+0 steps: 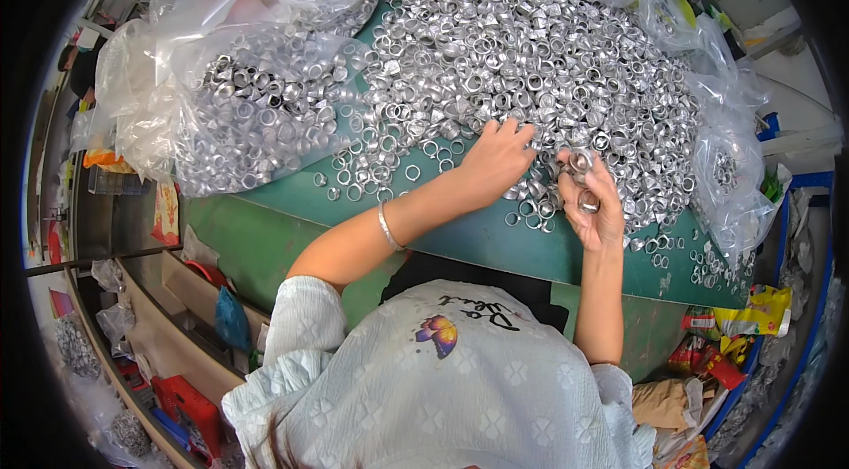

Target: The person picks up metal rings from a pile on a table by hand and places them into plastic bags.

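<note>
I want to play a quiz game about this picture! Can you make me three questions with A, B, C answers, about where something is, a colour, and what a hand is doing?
1. Where is the big pile of metal rings?
A. On the floor
B. On the green table
C. In a red crate

2. What colour is the bracelet on the left wrist?
A. Silver
B. Blue
C. Black

3. What is the right hand doing?
A. Lying flat and empty
B. Holding a pen
C. Holding a few rings up off the table

Answers:
1. B, the rings lie heaped across the green tabletop.
2. A, a thin silver band circles the wrist behind the left hand, which rests on the rings.
3. C, its fingers curl around several rings, raised above the table edge.
</note>
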{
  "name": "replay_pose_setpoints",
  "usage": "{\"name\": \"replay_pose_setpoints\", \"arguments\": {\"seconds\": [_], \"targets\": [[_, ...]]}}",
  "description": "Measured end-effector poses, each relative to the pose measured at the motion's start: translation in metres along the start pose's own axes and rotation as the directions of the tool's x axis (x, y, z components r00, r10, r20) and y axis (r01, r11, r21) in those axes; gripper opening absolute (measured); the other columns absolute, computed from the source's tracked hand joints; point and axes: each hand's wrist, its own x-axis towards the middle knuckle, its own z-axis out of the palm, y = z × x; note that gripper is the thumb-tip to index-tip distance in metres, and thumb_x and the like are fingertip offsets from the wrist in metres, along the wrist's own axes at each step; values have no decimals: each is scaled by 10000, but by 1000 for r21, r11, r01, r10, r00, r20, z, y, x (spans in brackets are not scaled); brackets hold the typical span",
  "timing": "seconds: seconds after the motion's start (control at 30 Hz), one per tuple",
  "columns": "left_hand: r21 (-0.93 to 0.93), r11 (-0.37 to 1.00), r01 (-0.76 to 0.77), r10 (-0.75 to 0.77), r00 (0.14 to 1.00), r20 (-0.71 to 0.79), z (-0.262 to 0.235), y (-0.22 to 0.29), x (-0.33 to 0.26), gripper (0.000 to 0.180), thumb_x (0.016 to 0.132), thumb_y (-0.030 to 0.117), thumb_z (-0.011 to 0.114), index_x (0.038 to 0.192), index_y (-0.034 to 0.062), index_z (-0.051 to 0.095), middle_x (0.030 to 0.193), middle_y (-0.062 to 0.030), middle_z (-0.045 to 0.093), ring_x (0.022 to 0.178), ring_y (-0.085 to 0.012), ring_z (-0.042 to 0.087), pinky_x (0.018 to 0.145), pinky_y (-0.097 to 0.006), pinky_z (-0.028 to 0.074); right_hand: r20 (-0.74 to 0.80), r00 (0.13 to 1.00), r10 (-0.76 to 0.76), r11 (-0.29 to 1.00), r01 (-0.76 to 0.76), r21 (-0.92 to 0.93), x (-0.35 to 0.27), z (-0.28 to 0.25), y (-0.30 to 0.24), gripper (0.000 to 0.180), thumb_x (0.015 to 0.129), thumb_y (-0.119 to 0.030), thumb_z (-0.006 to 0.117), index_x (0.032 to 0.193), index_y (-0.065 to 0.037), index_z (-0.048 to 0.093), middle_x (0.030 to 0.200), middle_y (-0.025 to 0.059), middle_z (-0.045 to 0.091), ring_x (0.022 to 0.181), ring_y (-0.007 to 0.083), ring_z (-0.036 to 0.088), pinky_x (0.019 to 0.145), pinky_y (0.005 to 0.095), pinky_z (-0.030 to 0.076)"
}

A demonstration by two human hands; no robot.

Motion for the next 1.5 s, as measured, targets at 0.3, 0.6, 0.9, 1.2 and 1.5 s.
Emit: {"name": "replay_pose_setpoints", "arguments": {"seconds": [0.3,0.6,0.9,1.2,1.5], "targets": [[-159,984,81,-96,991,-92,12,-10,7,160,692,76,549,839,61,611,941,-69,476,873,-240,447,706,-348,337,21,890,-455,248,150,-957,3,-18,16,172,751,-161,636,820,-12,585,612,66,593,491,169,548,478,293,407],[19,999,-32,34,987,-158,27,-1,3,107,591,217,595,605,116,628,797,-88,574,853,-270,536,707,-410,404,155,976,-151,-620,28,-784,8,-4,29,298,694,-240,650,835,23,643,717,232,594,649,387,567,587,440,440],[194,977,-93,128,976,-177,62,3,11,159,636,221,587,670,71,628,894,-135,506,883,-287,476,708,-407,370,391,773,-499,110,504,-857,7,-75,6,357,823,-263,546,1030,26,551,715,148,609,679,226,570,586,311,484],[-985,-23,173,-601,785,152,-5,17,-15,159,778,151,505,904,55,492,757,-101,530,568,-151,460,481,-286,362,211,961,182,816,-267,512,-16,-45,-10,314,817,-366,516,932,-76,482,742,100,486,563,188,421,427,343,380],[-799,-509,320,-445,697,563,-8,23,-70,203,840,233,549,813,40,608,645,-35,519,420,-72,411,356,-227,300,3,992,124,976,-122,179,-22,-49,-1,323,888,-333,451,792,-31,511,642,51,389,599,138,375,331,189,258]]}}
